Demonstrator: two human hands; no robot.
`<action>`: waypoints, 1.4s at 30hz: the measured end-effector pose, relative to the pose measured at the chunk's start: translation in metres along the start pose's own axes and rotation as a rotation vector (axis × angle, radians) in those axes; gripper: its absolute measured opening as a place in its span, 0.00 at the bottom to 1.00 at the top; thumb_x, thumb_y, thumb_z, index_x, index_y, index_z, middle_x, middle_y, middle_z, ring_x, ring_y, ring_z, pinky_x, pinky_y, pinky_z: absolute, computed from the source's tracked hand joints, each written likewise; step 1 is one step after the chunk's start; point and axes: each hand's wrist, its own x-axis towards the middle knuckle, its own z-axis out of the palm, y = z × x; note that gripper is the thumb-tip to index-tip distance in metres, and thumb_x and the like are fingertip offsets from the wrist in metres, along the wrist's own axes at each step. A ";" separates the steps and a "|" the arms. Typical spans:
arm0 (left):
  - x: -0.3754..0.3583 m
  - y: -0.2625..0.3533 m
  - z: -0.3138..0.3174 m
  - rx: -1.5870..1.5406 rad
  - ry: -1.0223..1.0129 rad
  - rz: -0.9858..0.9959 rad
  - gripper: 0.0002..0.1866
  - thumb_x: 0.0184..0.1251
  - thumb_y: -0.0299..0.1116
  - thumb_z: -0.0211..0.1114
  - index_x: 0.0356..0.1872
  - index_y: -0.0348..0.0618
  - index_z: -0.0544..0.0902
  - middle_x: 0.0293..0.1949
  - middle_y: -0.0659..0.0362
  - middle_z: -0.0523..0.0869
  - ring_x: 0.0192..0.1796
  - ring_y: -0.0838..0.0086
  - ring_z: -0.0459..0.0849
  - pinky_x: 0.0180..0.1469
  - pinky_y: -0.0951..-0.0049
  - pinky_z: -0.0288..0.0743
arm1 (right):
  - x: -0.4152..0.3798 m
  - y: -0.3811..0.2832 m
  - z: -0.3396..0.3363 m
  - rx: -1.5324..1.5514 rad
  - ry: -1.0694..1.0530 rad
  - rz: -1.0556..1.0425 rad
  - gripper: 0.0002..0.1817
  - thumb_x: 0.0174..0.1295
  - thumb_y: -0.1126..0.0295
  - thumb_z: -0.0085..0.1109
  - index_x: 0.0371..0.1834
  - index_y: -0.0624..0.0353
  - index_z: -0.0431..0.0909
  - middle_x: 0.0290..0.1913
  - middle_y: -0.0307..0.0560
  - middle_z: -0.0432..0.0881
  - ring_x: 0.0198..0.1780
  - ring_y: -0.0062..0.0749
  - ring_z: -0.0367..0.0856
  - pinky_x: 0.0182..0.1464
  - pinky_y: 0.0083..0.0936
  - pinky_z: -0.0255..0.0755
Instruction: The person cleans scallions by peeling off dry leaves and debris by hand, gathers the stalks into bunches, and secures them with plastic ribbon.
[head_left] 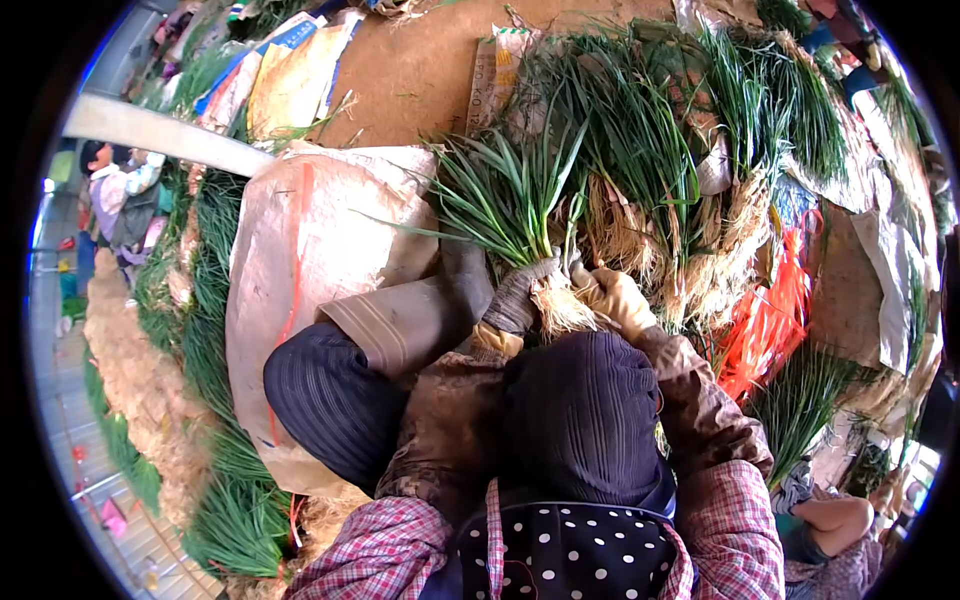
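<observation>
"Starting at the far left, what is there?"

"Well apart from the grip, a person point(125, 195). Then comes a pale sack point(335, 235), just left of the grip, with an orange-red stripe."

"And the left hand point(518, 298)?"

"It wears a grey glove. It is closed around the low part of the green bunch point(520, 200). The leaves spread above this hand, and the pale roots point(562, 305) come out below it."

"What does the right hand point(618, 302) do?"

"It wears a yellowish glove and is just right of the roots, with fingers bent near the stem bases. How firmly it holds, I cannot tell."

"And more to the right?"

"Beside and above the right hand lies a pile point(640, 130) of similar greens, roots toward the wearer. Farther right of the grip is a red bag point(768, 320), crumpled."
</observation>
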 end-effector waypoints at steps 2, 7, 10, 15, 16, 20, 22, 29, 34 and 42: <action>0.001 0.005 -0.002 0.022 -0.112 -0.068 0.16 0.61 0.32 0.63 0.47 0.34 0.77 0.40 0.54 0.84 0.42 0.67 0.83 0.47 0.70 0.78 | 0.027 0.016 0.000 0.183 -0.103 0.295 0.35 0.65 0.39 0.43 0.36 0.65 0.82 0.26 0.57 0.82 0.29 0.40 0.82 0.34 0.33 0.75; -0.002 0.005 0.005 0.055 0.065 -0.036 0.13 0.60 0.30 0.65 0.44 0.35 0.79 0.35 0.53 0.84 0.37 0.66 0.83 0.40 0.67 0.80 | 0.087 0.048 0.054 1.057 0.019 0.126 0.25 0.65 0.50 0.53 0.47 0.66 0.77 0.34 0.45 0.83 0.32 0.28 0.80 0.33 0.28 0.77; 0.000 0.005 0.003 0.041 0.124 -0.036 0.11 0.59 0.29 0.65 0.40 0.35 0.79 0.32 0.53 0.84 0.32 0.67 0.82 0.36 0.68 0.80 | 0.061 -0.016 0.019 1.084 0.013 0.371 0.20 0.64 0.56 0.57 0.44 0.66 0.78 0.33 0.46 0.84 0.31 0.34 0.81 0.36 0.29 0.77; 0.014 -0.009 -0.016 0.006 0.074 -0.061 0.10 0.55 0.27 0.68 0.37 0.36 0.81 0.29 0.55 0.84 0.28 0.70 0.81 0.30 0.71 0.78 | 0.064 0.007 0.045 0.425 0.475 0.205 0.14 0.61 0.61 0.62 0.35 0.64 0.81 0.24 0.43 0.81 0.25 0.22 0.73 0.31 0.18 0.70; 0.015 -0.013 -0.016 0.034 0.123 -0.035 0.09 0.55 0.27 0.68 0.37 0.36 0.81 0.29 0.55 0.84 0.27 0.70 0.81 0.29 0.71 0.77 | 0.070 0.020 0.055 0.430 0.587 0.263 0.13 0.63 0.62 0.60 0.34 0.63 0.81 0.23 0.41 0.80 0.22 0.21 0.73 0.28 0.18 0.70; -0.002 -0.018 0.013 0.171 0.279 -0.015 0.07 0.52 0.25 0.70 0.33 0.35 0.82 0.25 0.57 0.84 0.22 0.72 0.80 0.25 0.74 0.75 | 0.062 0.025 0.020 0.917 0.389 0.443 0.14 0.65 0.61 0.56 0.34 0.62 0.79 0.25 0.41 0.81 0.22 0.21 0.74 0.24 0.19 0.70; -0.011 -0.020 0.024 0.187 0.373 -0.055 0.07 0.52 0.25 0.70 0.31 0.36 0.82 0.24 0.57 0.84 0.20 0.74 0.79 0.22 0.77 0.73 | 0.076 0.047 0.035 0.498 0.371 0.317 0.15 0.64 0.59 0.58 0.35 0.62 0.80 0.28 0.43 0.82 0.27 0.24 0.77 0.31 0.21 0.73; 0.004 -0.024 -0.001 0.449 0.291 0.017 0.10 0.50 0.29 0.72 0.31 0.35 0.83 0.23 0.59 0.83 0.21 0.77 0.77 0.23 0.74 0.70 | 0.054 0.013 0.028 0.314 0.230 0.030 0.10 0.59 0.68 0.57 0.37 0.64 0.81 0.32 0.58 0.83 0.35 0.44 0.81 0.41 0.30 0.74; -0.002 -0.018 0.020 0.564 0.495 -0.006 0.08 0.51 0.28 0.71 0.31 0.35 0.83 0.25 0.57 0.83 0.24 0.77 0.78 0.25 0.75 0.72 | 0.023 -0.013 0.015 0.127 0.340 0.107 0.10 0.56 0.67 0.60 0.33 0.63 0.79 0.31 0.57 0.83 0.34 0.48 0.82 0.39 0.34 0.75; -0.028 -0.003 0.050 0.048 0.153 -0.047 0.12 0.55 0.25 0.67 0.41 0.34 0.81 0.34 0.54 0.84 0.35 0.68 0.82 0.39 0.67 0.79 | 0.004 0.089 0.036 0.181 -0.214 0.193 0.14 0.60 0.68 0.54 0.46 0.62 0.78 0.44 0.64 0.79 0.47 0.45 0.80 0.51 0.36 0.72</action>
